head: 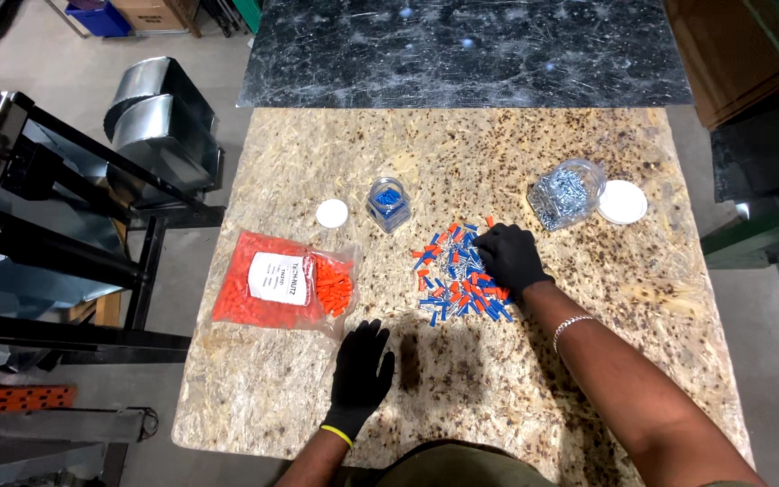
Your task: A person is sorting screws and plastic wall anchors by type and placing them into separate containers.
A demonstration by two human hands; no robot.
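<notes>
Our right hand (508,255), gloved in black, rests fingers-down on the far right edge of the pile of small parts (457,275); whether the fingertips pinch a piece we cannot tell. Our left hand (360,372) lies flat and spread on the table (462,153), holding nothing. A careless sweep could scatter pieces toward the near edge, and thick gloves could fumble such small items. The pile is a loose mix of orange, blue and silvery bits, spread thin in the middle of the table. Beyond stand a small jar (389,204) with blue pieces, its white lid (332,213) beside it, and a bag of orange pieces (281,284) to the left.
</notes>
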